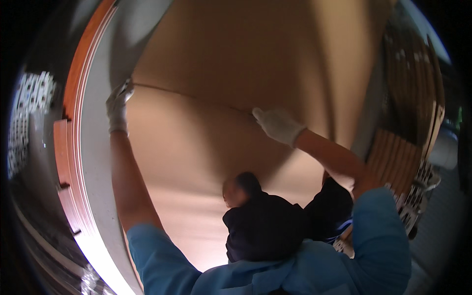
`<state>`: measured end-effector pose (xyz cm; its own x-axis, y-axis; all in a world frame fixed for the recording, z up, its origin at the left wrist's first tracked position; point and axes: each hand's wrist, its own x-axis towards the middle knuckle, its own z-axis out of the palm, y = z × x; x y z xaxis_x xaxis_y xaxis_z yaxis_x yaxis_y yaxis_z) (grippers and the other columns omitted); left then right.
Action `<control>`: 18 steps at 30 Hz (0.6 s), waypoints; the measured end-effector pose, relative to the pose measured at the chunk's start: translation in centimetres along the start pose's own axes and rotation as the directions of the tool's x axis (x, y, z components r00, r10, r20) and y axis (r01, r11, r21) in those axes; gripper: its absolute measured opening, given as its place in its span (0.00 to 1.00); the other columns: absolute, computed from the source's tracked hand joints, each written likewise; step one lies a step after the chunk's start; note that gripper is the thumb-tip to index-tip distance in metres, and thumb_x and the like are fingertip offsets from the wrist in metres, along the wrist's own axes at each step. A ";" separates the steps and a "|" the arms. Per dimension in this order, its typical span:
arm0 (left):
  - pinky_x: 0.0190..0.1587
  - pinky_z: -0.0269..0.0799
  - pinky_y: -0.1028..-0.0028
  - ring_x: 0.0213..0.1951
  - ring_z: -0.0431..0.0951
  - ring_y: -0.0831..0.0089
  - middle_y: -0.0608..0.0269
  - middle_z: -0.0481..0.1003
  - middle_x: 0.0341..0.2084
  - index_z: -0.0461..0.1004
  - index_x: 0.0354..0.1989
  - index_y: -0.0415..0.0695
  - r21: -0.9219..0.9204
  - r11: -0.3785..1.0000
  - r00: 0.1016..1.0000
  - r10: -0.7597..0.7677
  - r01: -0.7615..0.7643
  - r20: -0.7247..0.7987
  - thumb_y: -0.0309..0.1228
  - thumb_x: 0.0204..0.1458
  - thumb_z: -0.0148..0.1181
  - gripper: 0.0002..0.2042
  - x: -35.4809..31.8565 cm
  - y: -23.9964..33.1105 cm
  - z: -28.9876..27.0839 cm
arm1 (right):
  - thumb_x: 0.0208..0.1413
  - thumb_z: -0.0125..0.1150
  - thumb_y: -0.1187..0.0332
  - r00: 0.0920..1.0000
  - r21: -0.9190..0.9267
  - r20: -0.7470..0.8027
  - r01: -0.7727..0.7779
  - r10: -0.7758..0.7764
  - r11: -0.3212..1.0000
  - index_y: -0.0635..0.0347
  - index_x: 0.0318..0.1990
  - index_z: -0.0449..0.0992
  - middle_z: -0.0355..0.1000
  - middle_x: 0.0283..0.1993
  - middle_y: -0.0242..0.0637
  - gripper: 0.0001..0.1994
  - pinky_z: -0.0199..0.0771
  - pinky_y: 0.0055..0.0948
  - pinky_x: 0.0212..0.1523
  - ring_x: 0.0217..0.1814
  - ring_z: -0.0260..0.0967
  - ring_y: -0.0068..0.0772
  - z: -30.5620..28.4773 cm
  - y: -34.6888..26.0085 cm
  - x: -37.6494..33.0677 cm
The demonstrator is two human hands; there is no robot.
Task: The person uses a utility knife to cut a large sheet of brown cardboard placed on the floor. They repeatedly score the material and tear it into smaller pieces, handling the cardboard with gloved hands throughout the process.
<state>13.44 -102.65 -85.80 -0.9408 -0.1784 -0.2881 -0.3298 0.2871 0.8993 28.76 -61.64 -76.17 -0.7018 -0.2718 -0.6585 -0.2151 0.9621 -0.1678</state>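
Observation:
Both my arms, in blue sleeves and white gloves, reach out over a large brown cardboard sheet [172,132]. At its left edge is my left hand [119,105], fingers closed, with a small dark bit near the fingertips that I cannot make out. A thin dark line [191,95], perhaps a crease or a cut, runs across the cardboard from there toward my right hand [279,125]. The right hand is closed near the line's right end, its thumb or a finger pointing left. Whatever it may hold is too small to name.
Below my hands is another person [265,221] in dark clothing, close to my body. An orange-red beam [73,162] runs along the left beside a grey strip [96,147]. Stacked brown boards [408,88] stand at the right, above a bundle of brown slats [393,160].

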 end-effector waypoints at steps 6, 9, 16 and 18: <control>0.59 0.61 0.63 0.56 0.67 0.57 0.55 0.69 0.54 0.71 0.55 0.43 0.691 0.645 0.856 0.512 -0.327 -0.073 0.37 0.52 0.60 0.22 -4.6 5.1 5.7 | 0.58 0.46 0.71 0.999 -0.054 0.047 -0.010 0.012 0.999 0.59 0.49 0.66 0.75 0.32 0.47 0.12 0.76 0.46 0.32 0.36 0.77 0.48 1.2 3.6 -4.8; 0.61 0.57 0.54 0.59 0.64 0.54 0.55 0.68 0.55 0.69 0.56 0.46 0.588 0.420 0.643 0.729 -0.692 0.236 0.39 0.54 0.57 0.22 -12.3 5.8 18.1 | 0.59 0.44 0.67 1.000 -0.031 0.003 0.009 -0.009 0.999 0.56 0.47 0.71 0.76 0.35 0.49 0.12 0.76 0.47 0.34 0.38 0.77 0.50 2.1 3.4 -4.5; 0.64 0.51 0.52 0.62 0.61 0.56 0.56 0.66 0.58 0.65 0.59 0.45 0.630 0.245 0.639 0.556 -0.737 0.531 0.36 0.61 0.44 0.19 -20.7 4.1 26.6 | 0.55 0.51 0.67 0.999 -0.074 0.044 0.016 -0.013 0.997 0.60 0.47 0.67 0.77 0.31 0.45 0.13 0.75 0.45 0.25 0.31 0.78 0.46 2.8 2.6 -5.0; 0.64 0.52 0.52 0.62 0.61 0.56 0.56 0.66 0.58 0.65 0.59 0.44 0.605 0.199 0.585 0.595 -0.771 0.551 0.36 0.61 0.43 0.19 -20.4 3.8 26.3 | 0.54 0.51 0.67 1.000 -0.077 0.025 0.018 -0.016 0.997 0.60 0.47 0.67 0.77 0.31 0.45 0.14 0.74 0.44 0.24 0.31 0.78 0.46 3.4 3.0 -5.1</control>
<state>29.29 -73.17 -85.13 -0.7895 0.5850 0.1854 0.6133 0.7636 0.2022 33.99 -57.24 -75.79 -0.6811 -0.2863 -0.6739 -0.2789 0.9524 -0.1227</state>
